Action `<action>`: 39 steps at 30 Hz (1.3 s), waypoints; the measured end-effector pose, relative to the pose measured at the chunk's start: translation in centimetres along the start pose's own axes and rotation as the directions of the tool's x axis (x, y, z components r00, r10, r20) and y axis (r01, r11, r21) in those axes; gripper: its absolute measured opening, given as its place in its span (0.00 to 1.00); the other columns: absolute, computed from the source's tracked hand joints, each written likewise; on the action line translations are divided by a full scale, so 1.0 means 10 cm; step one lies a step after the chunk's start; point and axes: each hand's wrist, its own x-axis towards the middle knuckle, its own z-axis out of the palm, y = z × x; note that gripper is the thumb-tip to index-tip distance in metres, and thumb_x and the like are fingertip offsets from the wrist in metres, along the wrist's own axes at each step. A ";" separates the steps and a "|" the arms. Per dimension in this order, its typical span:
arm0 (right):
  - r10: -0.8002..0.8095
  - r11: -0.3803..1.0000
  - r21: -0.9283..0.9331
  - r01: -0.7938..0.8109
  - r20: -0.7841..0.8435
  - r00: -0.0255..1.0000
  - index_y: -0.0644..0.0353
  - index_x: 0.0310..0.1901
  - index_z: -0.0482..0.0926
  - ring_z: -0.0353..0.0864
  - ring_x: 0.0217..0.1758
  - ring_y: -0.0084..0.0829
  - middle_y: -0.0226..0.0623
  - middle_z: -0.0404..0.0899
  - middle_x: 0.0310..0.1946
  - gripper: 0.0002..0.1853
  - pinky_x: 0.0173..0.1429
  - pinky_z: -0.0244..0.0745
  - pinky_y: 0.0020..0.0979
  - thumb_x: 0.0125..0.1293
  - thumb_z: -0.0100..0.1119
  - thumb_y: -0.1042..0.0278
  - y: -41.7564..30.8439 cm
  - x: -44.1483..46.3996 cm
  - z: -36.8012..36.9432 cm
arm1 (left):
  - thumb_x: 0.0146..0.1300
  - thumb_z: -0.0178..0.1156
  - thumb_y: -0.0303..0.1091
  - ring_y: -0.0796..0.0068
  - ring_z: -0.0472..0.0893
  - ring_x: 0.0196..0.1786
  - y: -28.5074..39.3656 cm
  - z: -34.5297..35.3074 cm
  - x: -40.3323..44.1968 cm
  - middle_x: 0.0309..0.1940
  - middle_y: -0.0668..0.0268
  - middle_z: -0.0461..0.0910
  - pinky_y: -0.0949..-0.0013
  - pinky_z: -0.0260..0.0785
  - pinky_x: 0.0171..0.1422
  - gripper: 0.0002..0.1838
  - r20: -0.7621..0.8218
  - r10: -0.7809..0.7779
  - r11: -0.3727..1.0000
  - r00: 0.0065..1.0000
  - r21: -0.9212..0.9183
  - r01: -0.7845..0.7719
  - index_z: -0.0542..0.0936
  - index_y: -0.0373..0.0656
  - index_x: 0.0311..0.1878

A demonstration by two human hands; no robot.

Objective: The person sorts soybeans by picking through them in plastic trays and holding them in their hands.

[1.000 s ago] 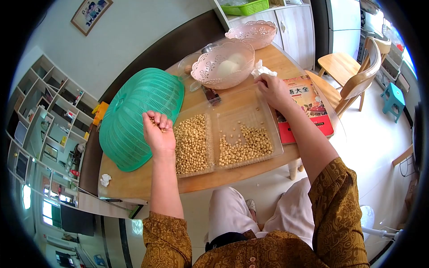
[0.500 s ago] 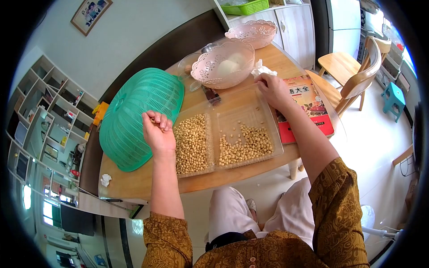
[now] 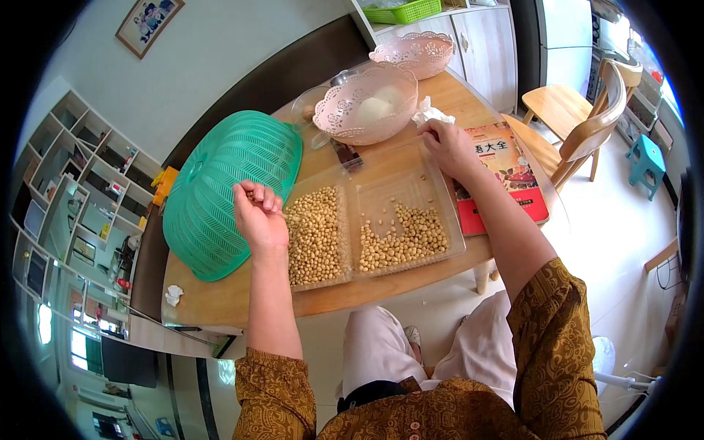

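My left hand (image 3: 261, 218) is palm up with its fingers curled over some beans, between the green mesh cover (image 3: 227, 183) and the left tray compartment. That compartment is filled with pale beans (image 3: 314, 238). Fewer beans (image 3: 411, 238) lie in the right compartment of the clear plastic tray (image 3: 389, 183), mostly in its near part. My right hand (image 3: 449, 150) is above the far right corner of the tray, beside a red book (image 3: 522, 198), thumb and fingertips pinched together. What it holds, if anything, is too small to make out.
Two pink openwork baskets (image 3: 339, 114) stand at the table's far end, the nearer one holding something white. Crumpled tissue (image 3: 433, 113) lies beside them, another tissue (image 3: 174, 295) at the left edge. A wooden chair (image 3: 594, 125) stands to the right, with a blue stool (image 3: 645, 167) beyond.
The fingers of my left hand have curled further in over the beans. My right hand has hardly moved.
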 end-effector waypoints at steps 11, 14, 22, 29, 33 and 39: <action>-0.023 1.000 -0.018 0.022 -0.022 0.999 0.60 0.36 0.80 0.80 0.37 0.47 0.45 0.81 0.32 0.09 0.43 0.73 0.42 0.61 0.52 0.65 0.03 0.01 0.02 | 0.73 0.42 0.40 0.80 0.61 0.25 -0.02 0.02 -0.01 0.22 0.72 0.62 0.74 0.56 0.30 0.14 -0.008 0.076 0.992 0.997 0.101 -0.075 0.66 0.47 0.31; -0.022 1.000 -0.009 0.022 -0.021 1.000 0.60 0.36 0.80 0.80 0.37 0.47 0.45 0.81 0.32 0.09 0.42 0.73 0.42 0.61 0.53 0.65 0.03 0.00 0.02 | 0.73 0.42 0.41 0.80 0.61 0.25 -0.01 -0.03 0.00 0.22 0.72 0.62 0.74 0.56 0.30 0.14 0.037 0.072 0.990 0.997 0.121 -0.076 0.66 0.47 0.31; -0.022 1.000 -0.014 0.021 -0.023 0.999 0.59 0.36 0.79 0.80 0.37 0.47 0.45 0.81 0.32 0.09 0.42 0.73 0.43 0.61 0.53 0.65 0.04 0.01 0.03 | 0.72 0.41 0.41 0.79 0.65 0.27 -0.08 0.14 -0.11 0.22 0.71 0.66 0.74 0.59 0.34 0.16 0.117 0.169 0.891 0.979 0.407 -0.202 0.69 0.44 0.30; -0.008 1.000 -0.027 0.008 -0.015 1.000 0.59 0.36 0.79 0.79 0.37 0.47 0.45 0.80 0.32 0.09 0.42 0.73 0.43 0.61 0.53 0.64 0.02 0.01 0.03 | 0.71 0.41 0.39 0.77 0.69 0.31 -0.14 0.07 -0.09 0.27 0.69 0.73 0.71 0.63 0.42 0.20 0.338 0.224 0.515 0.914 0.755 -0.405 0.72 0.39 0.26; 0.011 1.000 -0.017 -0.012 -0.030 0.999 0.58 0.36 0.80 0.79 0.37 0.47 0.45 0.81 0.31 0.09 0.42 0.73 0.43 0.61 0.52 0.64 0.03 0.01 0.04 | 0.71 0.43 0.37 0.77 0.70 0.33 -0.14 0.23 -0.21 0.27 0.68 0.73 0.71 0.63 0.43 0.16 0.427 0.220 0.386 0.877 0.788 -0.480 0.73 0.39 0.29; 0.038 0.999 0.001 -0.038 -0.006 0.999 0.59 0.38 0.80 0.79 0.39 0.46 0.46 0.81 0.34 0.11 0.44 0.72 0.41 0.61 0.52 0.63 0.02 0.02 0.01 | 0.66 0.54 0.41 0.73 0.75 0.44 -0.32 0.68 -0.54 0.38 0.61 0.74 0.67 0.68 0.50 0.15 0.679 -0.429 0.375 0.595 0.734 -0.567 0.71 0.38 0.45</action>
